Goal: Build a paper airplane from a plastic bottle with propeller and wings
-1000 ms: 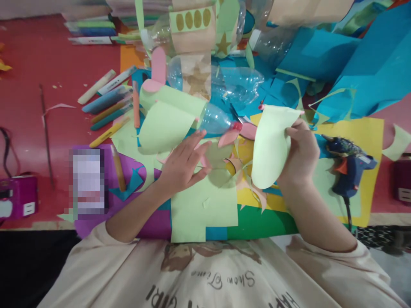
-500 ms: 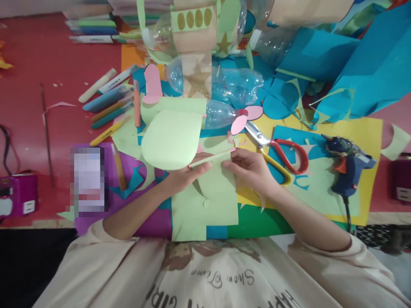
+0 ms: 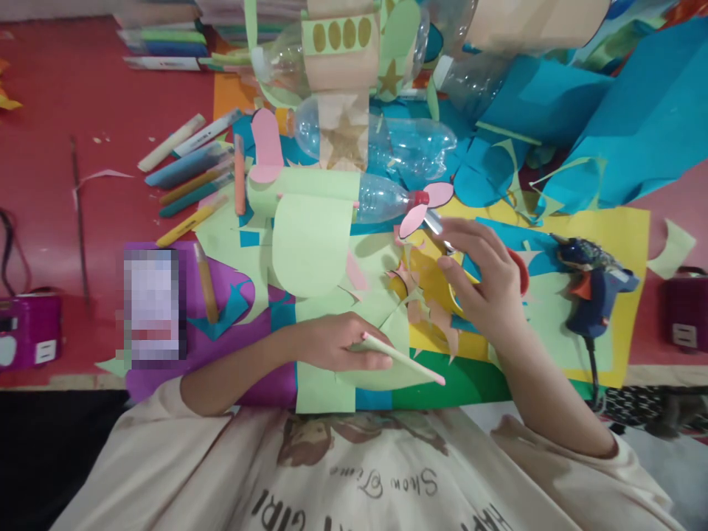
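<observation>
My left hand (image 3: 346, 343) pinches a folded piece of light green paper (image 3: 406, 359) with pink tips, low over the green sheets near my shirt. My right hand (image 3: 487, 276) is over the scissors (image 3: 520, 271), its thumb and fingers apart with a gap between them. Much of the red and yellow handles is hidden by this hand; whether it touches them I cannot tell. Above my left hand lies a plastic bottle (image 3: 381, 199) wrapped in light green paper, with a rounded green flap (image 3: 313, 247) hanging from it and pink paper leaves (image 3: 414, 220) at its red cap.
A glue gun (image 3: 594, 287) with its cord lies at the right on green and yellow paper. Markers (image 3: 188, 169) and a phone (image 3: 155, 306) are at the left. More bottles (image 3: 412, 144) and blue paper (image 3: 636, 125) fill the back. Paper scraps (image 3: 442, 324) lie near my right hand.
My right hand has let go of the green paper and moved right over the scissors. My left hand has brought the paper down toward me and tilted it.
</observation>
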Tool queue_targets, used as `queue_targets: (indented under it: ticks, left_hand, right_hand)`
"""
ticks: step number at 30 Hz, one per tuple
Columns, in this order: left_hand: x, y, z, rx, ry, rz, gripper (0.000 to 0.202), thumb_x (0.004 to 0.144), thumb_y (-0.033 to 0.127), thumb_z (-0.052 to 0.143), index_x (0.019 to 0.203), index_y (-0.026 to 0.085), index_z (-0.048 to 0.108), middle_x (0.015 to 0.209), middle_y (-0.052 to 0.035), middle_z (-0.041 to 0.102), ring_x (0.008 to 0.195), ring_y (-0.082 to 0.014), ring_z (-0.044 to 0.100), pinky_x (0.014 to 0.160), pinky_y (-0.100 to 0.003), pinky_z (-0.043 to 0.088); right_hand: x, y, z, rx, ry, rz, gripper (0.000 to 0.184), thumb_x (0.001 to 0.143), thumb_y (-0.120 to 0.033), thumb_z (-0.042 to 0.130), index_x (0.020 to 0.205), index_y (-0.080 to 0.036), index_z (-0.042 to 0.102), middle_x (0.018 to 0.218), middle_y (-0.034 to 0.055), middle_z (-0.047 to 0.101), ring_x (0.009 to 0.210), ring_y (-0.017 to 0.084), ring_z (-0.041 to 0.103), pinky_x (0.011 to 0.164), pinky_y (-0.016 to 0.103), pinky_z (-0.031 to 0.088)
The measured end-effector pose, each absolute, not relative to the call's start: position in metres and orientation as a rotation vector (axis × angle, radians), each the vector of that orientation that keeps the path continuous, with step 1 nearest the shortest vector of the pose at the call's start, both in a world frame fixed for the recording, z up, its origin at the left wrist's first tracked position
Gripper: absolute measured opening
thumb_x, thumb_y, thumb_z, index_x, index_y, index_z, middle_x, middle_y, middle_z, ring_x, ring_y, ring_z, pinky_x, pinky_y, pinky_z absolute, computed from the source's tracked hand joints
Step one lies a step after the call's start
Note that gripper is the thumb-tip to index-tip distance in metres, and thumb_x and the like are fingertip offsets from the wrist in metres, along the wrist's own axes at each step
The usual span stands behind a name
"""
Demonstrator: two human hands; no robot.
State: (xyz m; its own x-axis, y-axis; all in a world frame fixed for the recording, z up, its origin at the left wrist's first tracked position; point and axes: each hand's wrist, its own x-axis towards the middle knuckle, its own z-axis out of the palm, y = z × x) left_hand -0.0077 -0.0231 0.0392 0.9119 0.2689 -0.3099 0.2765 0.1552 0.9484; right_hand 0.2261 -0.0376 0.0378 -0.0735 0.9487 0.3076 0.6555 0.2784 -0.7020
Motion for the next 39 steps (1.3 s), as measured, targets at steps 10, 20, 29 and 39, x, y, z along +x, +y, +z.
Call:
queue_targets:
  ticks: [10,20,29,39]
  left_hand:
    - [-0.017,-0.015,0.051,1.171,0.643,0.023,0.036,0.076,0.050,0.061,0.076,0.014,0.067,0.055,0.0026,0.051,0.048,-0.0086,0.043,0.044,-0.021,0.032]
    - [-0.017,0.008,0.013,0.862,1.184,0.639,0.051,0.061,0.055,0.074,0.092,0.015,0.070,0.085,-0.0065,0.075,0.087,-0.0260,0.070,0.083,-0.038,0.056]
    - [-0.020,0.005,0.014,0.907,1.150,0.550,0.043,0.062,0.054,0.073,0.082,0.016,0.071,0.075,-0.0033,0.072,0.082,-0.0248,0.070,0.074,-0.033,0.055]
    - [-0.018,-0.001,0.013,1.017,1.101,0.492,0.040,0.072,0.052,0.064,0.089,0.016,0.070,0.080,-0.0038,0.071,0.083,-0.0227,0.068,0.077,-0.032,0.054]
  right_hand:
    - [0.214,-0.022,0.019,-1.410,-2.208,0.331,0.036,0.093,-0.037,0.048,0.126,-0.028,0.058,0.140,0.0064,0.055,0.138,0.034,0.040,0.109,0.058,0.040]
    - [0.204,-0.027,0.005,-1.400,-2.251,0.304,0.031,0.092,-0.024,0.046,0.117,-0.022,0.063,0.142,0.0095,0.053,0.142,0.033,0.036,0.109,0.059,0.041]
    - [0.244,-0.068,0.051,-1.673,-1.882,0.400,0.021,0.087,-0.032,0.059,0.107,-0.029,0.066,0.115,0.0104,0.070,0.108,0.031,0.065,0.089,0.053,0.054]
    - [0.339,-0.104,0.053,-2.565,-1.003,0.172,0.047,0.046,-0.070,0.069,0.063,-0.033,0.045,0.073,0.0070,0.050,0.070,0.034,0.055,0.069,0.059,0.038]
